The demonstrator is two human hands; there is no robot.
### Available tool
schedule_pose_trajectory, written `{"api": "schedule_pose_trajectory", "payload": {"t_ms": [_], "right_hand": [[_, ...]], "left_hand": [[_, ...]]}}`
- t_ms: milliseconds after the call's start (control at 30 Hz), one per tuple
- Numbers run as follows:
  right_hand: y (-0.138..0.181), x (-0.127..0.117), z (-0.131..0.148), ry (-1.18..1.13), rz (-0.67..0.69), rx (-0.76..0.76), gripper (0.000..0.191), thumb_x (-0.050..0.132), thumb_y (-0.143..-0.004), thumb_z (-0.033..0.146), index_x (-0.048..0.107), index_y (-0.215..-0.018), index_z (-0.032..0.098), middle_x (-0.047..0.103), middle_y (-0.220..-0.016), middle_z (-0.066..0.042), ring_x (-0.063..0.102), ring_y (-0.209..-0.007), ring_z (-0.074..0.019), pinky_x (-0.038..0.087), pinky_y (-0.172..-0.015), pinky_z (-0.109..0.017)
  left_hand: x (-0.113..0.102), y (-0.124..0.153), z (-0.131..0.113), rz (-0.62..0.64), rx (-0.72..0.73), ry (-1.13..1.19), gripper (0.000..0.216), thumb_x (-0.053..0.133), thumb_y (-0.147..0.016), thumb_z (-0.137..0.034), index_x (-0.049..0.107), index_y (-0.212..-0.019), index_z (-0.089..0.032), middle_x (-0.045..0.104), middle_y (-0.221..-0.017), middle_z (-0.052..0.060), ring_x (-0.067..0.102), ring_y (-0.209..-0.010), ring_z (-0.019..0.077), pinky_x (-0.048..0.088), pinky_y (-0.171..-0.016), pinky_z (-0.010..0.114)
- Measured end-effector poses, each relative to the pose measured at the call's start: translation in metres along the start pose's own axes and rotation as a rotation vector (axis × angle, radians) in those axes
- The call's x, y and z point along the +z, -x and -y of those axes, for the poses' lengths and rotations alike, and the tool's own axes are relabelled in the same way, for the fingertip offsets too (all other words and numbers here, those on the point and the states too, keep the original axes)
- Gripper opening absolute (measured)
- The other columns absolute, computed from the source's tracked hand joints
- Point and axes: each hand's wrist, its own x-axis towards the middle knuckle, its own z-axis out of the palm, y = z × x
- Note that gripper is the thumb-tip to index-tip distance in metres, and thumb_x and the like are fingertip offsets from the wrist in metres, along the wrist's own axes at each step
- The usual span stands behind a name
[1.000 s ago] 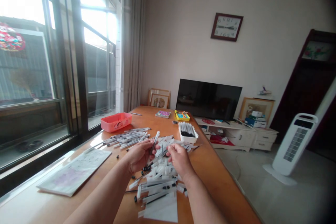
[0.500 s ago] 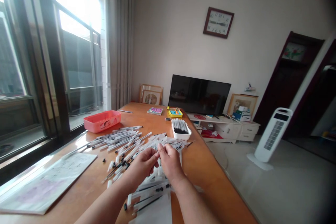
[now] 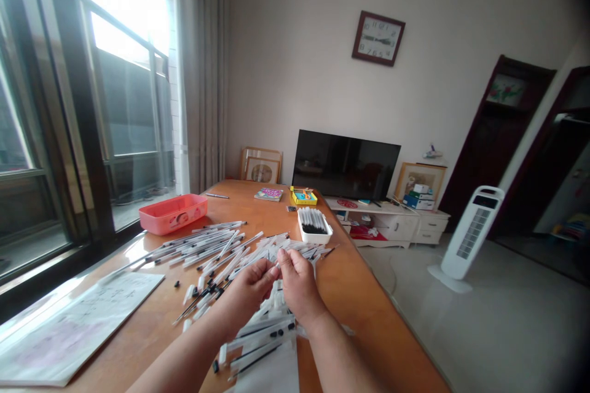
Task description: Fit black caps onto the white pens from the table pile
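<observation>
My left hand (image 3: 259, 282) and my right hand (image 3: 297, 276) meet above the middle of the table, fingers pinched close together. Between the fingertips is a small, thin pen part, mostly hidden by the fingers. Beneath and beyond the hands spreads a loose pile of white pen barrels (image 3: 203, 244) with dark ends. Closer to me, more pen barrels (image 3: 260, 339) lie under my wrists on a white sheet (image 3: 276, 371). Thin dark refills, white caps (image 3: 188, 295) and small black plugs (image 3: 216, 366) are scattered left of my hands.
A red plastic box (image 3: 173, 215) stands by the window. A white tub (image 3: 318, 237) at the table's right edge holds upright pens. Further back are a yellow box (image 3: 304, 198) and a colourful booklet (image 3: 268, 194). A large booklet (image 3: 87, 325) lies at left. A tower fan (image 3: 472, 239) stands on the floor.
The view has turned slightly to the right, so the surroundings sit a little further left. Both hands remain pinched together at nearly the same spot, with only slight finger movement.
</observation>
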Motion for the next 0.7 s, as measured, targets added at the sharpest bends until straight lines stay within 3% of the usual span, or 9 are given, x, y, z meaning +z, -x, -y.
{"api": "schedule_pose_trajectory", "payload": {"t_ms": [267, 700], "right_hand": [[0.002, 0.001, 0.002, -0.140, 0.030, 0.037, 0.043, 0.052, -0.098, 0.055, 0.055, -0.071, 0.022, 0.051, -0.064, 0.002, 0.045, -0.061, -0.0153, 0.037, -0.059, -0.028], [0.004, 0.003, 0.003, -0.251, 0.040, 0.088, 0.047, 0.053, -0.095, 0.061, 0.053, -0.067, 0.024, 0.049, -0.058, 0.002, 0.043, -0.054, -0.0155, 0.037, -0.055, -0.029]], "left_hand": [[-0.008, 0.011, -0.014, 0.129, -0.132, 0.261, 0.045, 0.064, -0.090, -0.061, 0.045, -0.081, -0.021, 0.037, -0.059, -0.009, 0.017, -0.049, 0.0053, 0.010, -0.046, 0.021], [-0.017, 0.009, -0.013, 0.237, -0.221, 0.440, 0.041, 0.070, -0.088, -0.056, 0.048, -0.086, -0.021, 0.042, -0.061, -0.008, 0.017, -0.047, 0.0040, 0.006, -0.044, 0.022]]}}
